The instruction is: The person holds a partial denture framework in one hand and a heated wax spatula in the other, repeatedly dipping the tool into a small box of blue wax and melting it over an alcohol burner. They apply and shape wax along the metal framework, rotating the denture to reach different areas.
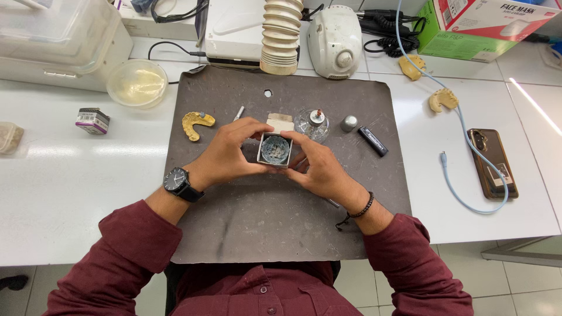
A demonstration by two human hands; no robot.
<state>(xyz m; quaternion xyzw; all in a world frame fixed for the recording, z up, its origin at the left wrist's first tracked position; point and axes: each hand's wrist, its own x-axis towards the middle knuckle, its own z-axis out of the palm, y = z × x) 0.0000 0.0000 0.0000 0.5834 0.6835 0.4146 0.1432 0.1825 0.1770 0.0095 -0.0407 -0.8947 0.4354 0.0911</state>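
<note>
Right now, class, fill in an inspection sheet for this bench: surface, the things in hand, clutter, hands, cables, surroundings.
Surface: white table with a dark grey mat, scuffed and stained.
Things in hand: small square box with a round bluish inside, held over the mat.
Clutter: yellow dental cast, glass burner, metal cap, black lighter, two more casts, phone, lidded tub.
Hands: left hand and right hand both grip the box.
Cables: light blue cable loops past the phone, its plug end loose.
Surroundings: white machines and a green carton at the back.
</note>
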